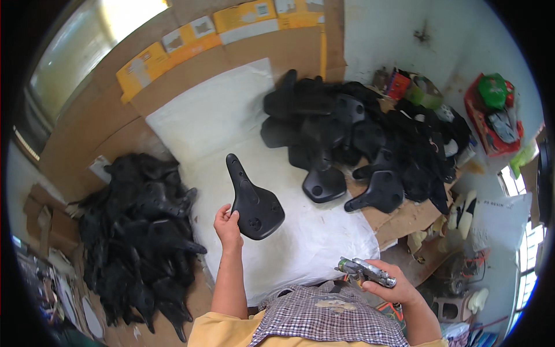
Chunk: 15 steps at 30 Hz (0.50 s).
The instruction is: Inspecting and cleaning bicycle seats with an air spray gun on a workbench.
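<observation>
A black bicycle saddle (pixel 252 202) is held up over the white sheet, its narrow nose pointing away from me. My left hand (pixel 228 225) grips its left edge, thumb on the near face. In my right hand (pixel 384 281), low and to the right, is a metal spray gun (pixel 364 270) with a green part at its front end, which points left toward the sheet. The fingers wrap round its body. A gap separates the gun from the saddle. To the left lies a heap of black saddles (pixel 153 231); another pile of black saddles (pixel 329 133) is at the far right.
The white sheet (pixel 208 115) covers the middle and climbs the cardboard (pixel 243 52) at the back. Brown cardboard (pixel 404 222) lies under the right pile. A red bag (pixel 483 127) hangs on the right wall. Clutter and a small machine (pixel 457 283) stand at the lower right.
</observation>
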### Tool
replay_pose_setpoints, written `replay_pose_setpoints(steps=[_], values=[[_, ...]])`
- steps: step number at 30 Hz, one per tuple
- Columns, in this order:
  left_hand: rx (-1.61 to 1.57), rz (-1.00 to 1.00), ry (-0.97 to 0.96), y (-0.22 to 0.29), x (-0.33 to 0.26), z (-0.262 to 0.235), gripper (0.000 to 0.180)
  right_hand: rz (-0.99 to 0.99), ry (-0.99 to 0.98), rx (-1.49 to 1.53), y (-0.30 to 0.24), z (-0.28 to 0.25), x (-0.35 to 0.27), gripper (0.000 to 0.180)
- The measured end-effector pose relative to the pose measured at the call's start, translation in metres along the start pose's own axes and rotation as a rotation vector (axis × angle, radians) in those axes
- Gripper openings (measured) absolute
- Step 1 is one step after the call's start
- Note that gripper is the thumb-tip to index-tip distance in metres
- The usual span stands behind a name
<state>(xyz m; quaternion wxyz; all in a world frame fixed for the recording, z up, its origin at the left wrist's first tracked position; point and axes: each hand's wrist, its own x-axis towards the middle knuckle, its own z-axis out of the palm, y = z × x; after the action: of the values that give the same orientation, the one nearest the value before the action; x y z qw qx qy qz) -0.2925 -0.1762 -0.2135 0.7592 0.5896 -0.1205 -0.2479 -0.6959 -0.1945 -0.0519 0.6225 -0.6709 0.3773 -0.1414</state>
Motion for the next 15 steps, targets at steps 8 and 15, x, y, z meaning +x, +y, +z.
replay_pose_setpoints(steps=[8,15], values=[[-0.117,-0.143,0.056,-0.019,-0.018,-0.038,0.032,-0.362,0.089,0.157,-0.052,0.014,0.027,0.047],[-0.129,-0.027,0.172,-0.013,0.014,-0.069,0.041,-0.12,-0.041,-0.116,-0.02,-0.006,0.012,0.043]])
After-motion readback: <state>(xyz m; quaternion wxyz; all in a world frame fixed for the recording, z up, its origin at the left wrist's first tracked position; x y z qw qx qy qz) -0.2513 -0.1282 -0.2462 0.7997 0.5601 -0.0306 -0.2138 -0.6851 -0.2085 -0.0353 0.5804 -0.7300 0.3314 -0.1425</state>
